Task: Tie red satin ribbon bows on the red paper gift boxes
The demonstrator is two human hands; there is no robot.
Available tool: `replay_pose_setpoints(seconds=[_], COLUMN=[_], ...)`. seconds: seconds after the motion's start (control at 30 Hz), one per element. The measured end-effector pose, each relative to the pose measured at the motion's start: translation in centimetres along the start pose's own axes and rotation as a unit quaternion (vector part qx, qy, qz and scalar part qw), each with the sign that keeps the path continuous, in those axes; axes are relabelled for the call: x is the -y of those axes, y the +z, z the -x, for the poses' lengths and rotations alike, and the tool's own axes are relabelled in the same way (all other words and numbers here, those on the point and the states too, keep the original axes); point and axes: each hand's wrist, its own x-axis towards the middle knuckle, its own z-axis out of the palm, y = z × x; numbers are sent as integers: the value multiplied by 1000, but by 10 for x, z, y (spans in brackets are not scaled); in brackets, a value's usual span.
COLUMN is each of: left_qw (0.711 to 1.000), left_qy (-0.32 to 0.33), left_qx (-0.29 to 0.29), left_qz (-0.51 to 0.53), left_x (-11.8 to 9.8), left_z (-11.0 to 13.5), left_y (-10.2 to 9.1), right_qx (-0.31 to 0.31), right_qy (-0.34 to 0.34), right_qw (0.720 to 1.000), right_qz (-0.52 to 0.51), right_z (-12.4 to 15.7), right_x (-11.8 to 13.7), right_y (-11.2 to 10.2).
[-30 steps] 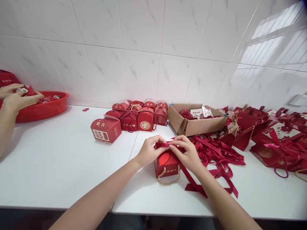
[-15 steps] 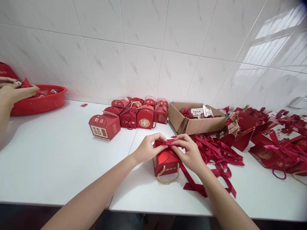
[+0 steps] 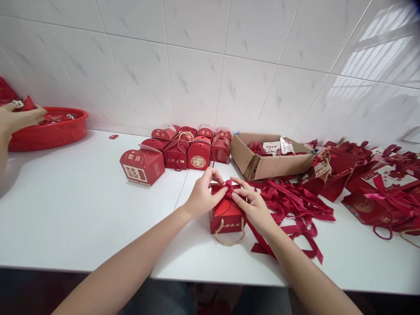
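A small red gift box (image 3: 227, 218) with a twisted gold cord handle (image 3: 230, 243) stands upright at the table's front middle. On its top is a dark red ribbon (image 3: 229, 188), gathered into a loop or knot. My left hand (image 3: 207, 192) pinches the ribbon from the left between thumb and fingers. From the right, my right hand (image 3: 252, 204) pinches the same ribbon, its thumb and fingers close to the left thumb. Exactly how the ribbon is crossed is partly hidden by the fingers. A pile of loose red ribbons (image 3: 292, 201) lies just right of the box.
Several closed red boxes (image 3: 141, 168) stand near the tiled wall. Behind the ribbons is an open cardboard box (image 3: 278, 166) with tags inside. Red gift bags and boxes (image 3: 377, 197) crowd the right. At far left, another person's hand (image 3: 22, 119) is over a red basin (image 3: 52, 135).
The ribbon, stretched between my hands before, is now bunched into an upright loop or knot. My fingers have shifted around it. The whole view has tilted slightly.
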Motion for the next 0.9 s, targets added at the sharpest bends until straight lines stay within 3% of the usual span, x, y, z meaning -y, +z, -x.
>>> replay_pose_setpoints(seconds=[0.13,0.2,0.33,0.5,0.7,0.9], left_qw=[993,986,986,981,983,983], left_qy=[40,50,46,25,8,44], left_qx=[104,127,120,178,168,163], left_qz=[-49,-91,-105,-70,-76,-78], left_x=[-1,0,2,-3,-13,-13], left_z=[-3,-4,-6,-6,-3,-4], left_y=[-11,-14,-14,-17,-18,-18], right_qx=[-10,-13,-26,-81,24,-39], right_qy=[0,0,0,-18,-49,-145], right_qw=[1000,999,996,993,993,966], right_qz=[15,32,86,83,103,212], right_z=[-1,0,3,2,0,-1], right_x=[-2,-1,7,9,4,5], right_y=[0,-2,-8,-22,-32,-32])
